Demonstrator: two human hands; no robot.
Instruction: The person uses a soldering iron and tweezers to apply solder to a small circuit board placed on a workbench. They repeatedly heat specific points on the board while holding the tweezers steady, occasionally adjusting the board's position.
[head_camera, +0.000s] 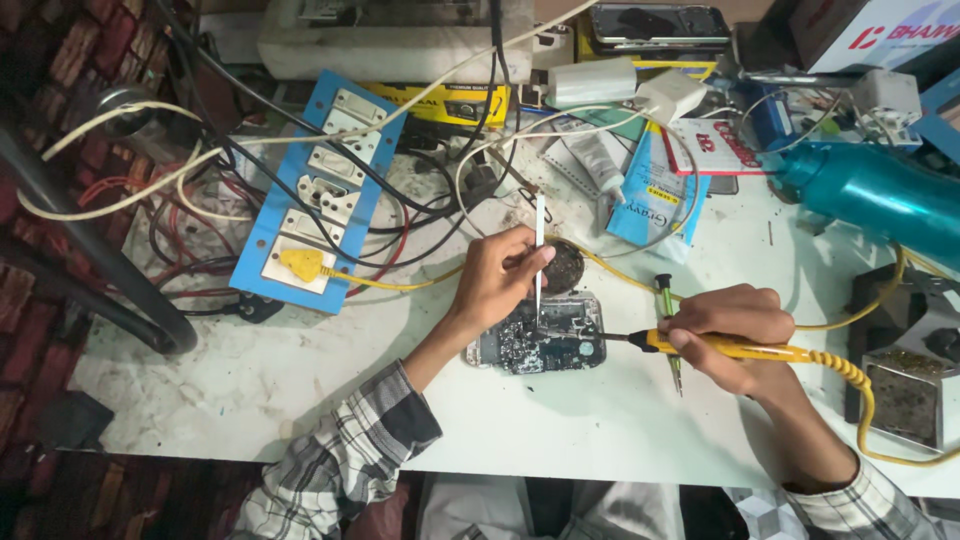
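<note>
Lying just below the left hand's fingers (520, 262): opened phone (540, 335).

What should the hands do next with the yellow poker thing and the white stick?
Probably ease the yellow soldering iron in the right hand slightly leftwards, since its tip sits at the circuit board's right edge, close to where the white tool in the left hand points down onto the board.
</note>
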